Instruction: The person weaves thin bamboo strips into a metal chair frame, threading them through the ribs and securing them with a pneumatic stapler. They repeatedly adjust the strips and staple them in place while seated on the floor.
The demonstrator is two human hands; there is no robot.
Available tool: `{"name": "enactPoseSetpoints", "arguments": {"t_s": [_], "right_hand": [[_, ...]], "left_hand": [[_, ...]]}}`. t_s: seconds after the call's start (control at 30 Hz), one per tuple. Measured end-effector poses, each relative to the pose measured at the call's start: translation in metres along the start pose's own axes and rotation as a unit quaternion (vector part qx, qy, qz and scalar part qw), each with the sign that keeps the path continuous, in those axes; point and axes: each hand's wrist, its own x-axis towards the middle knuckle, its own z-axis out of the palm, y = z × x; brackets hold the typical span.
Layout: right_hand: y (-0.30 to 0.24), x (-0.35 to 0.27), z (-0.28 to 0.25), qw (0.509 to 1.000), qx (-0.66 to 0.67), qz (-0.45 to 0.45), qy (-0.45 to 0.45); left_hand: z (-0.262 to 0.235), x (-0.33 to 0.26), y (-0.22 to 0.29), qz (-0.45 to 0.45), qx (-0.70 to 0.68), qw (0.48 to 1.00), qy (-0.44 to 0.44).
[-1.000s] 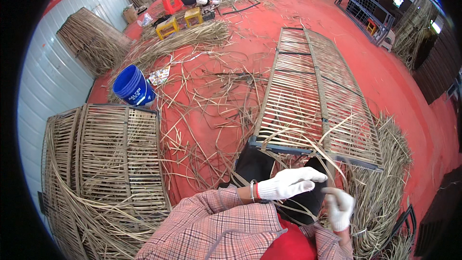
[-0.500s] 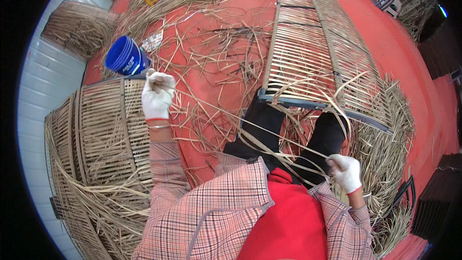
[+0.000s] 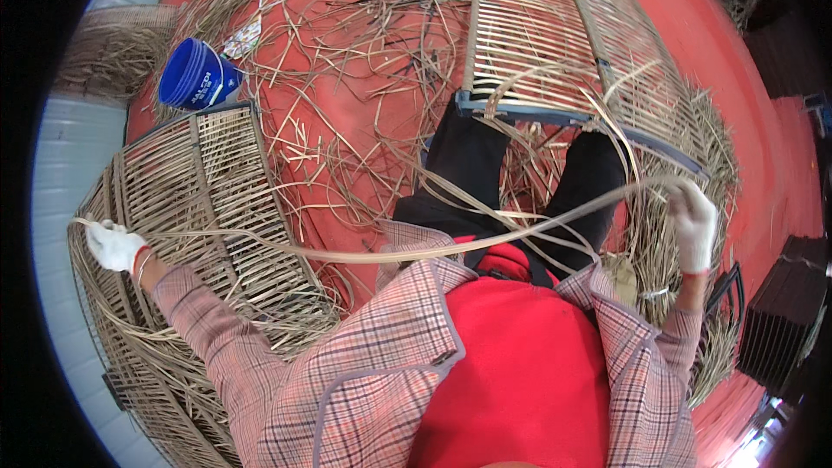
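Observation:
A long, pale, flat cane strip [image 3: 373,256] sags in a curve across my lap between both hands. My left hand [image 3: 115,245], in a white glove, is stretched out to the far left and closed on one end, above a slatted woven panel [image 3: 230,173]. My right hand [image 3: 693,230], also gloved, is raised at the right, its fingers bent around the other end, blurred by motion. Before my knees stands a second slatted panel [image 3: 537,30] with a dark frame bar [image 3: 555,113]. Several loose strips [image 3: 459,195] loop from it over my thighs.
A blue bucket [image 3: 198,76] stands beyond the left panel. Cane scraps [image 3: 347,113] litter the red floor [image 3: 737,78]. At the right lie a thick bundle of strips [image 3: 672,260] and a dark ribbed stack [image 3: 780,321]. A pale corrugated wall [image 3: 74,143] borders the left.
My hands have moved apart, the left one outward and down to the left, the right one up and rightward. The strip, previously taut, now sags. My view has shifted, with the panels higher in it.

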Motion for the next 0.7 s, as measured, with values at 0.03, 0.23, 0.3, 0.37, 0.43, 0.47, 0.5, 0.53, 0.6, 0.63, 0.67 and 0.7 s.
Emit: {"name": "enactPoseSetpoints", "arguments": {"t_s": [0.03,0.23,0.3,0.37,0.43,0.47,0.5,0.53,0.6,0.63,0.67,0.7], "right_hand": [[-0.038,0.013,0.032,0.993,0.079,-0.036,-0.08],[-0.202,0.033,0.151,0.82,-0.222,-0.523,-0.072],[-0.216,0.038,0.157,0.821,-0.214,-0.53,-0.008],[-0.222,0.034,0.168,0.814,-0.218,-0.535,-0.057],[-0.227,0.027,0.199,0.81,-0.214,-0.507,-0.202],[-0.229,0.019,0.218,0.807,-0.178,-0.525,-0.203],[-0.229,0.014,0.237,0.79,-0.175,-0.529,-0.257],[-0.226,0.011,0.253,0.789,-0.14,-0.545,-0.249],[-0.215,0.008,0.275,0.811,-0.087,-0.517,-0.259],[-0.205,0.012,0.281,0.79,-0.07,-0.516,-0.324],[-0.196,0.014,0.283,0.791,-0.073,-0.491,-0.357],[-0.187,0.017,0.282,0.8,-0.064,-0.47,-0.367]], "left_hand": [[0.007,-0.013,0.022,0.08,0.033,0.994,-0.065],[0.04,-0.106,0.034,0.241,0.454,0.742,-0.43],[0.048,-0.144,0.012,0.106,0.685,0.578,-0.43],[0.061,-0.193,0.002,0.242,0.603,0.562,-0.513],[0.084,-0.258,0.006,-0.15,0.1,0.739,-0.649],[0.1,-0.293,0.012,-0.226,-0.036,0.649,-0.726],[0.11,-0.331,0.021,-0.286,-0.097,0.586,-0.752],[0.128,-0.364,0.029,-0.266,-0.089,0.499,-0.82],[0.142,-0.412,0.049,-0.494,-0.063,0.355,-0.791],[0.147,-0.424,0.056,-0.487,-0.032,0.339,-0.804],[0.151,-0.433,0.061,-0.46,-0.009,0.339,-0.821],[0.154,-0.437,0.062,-0.433,-0.008,0.34,-0.835]]}}
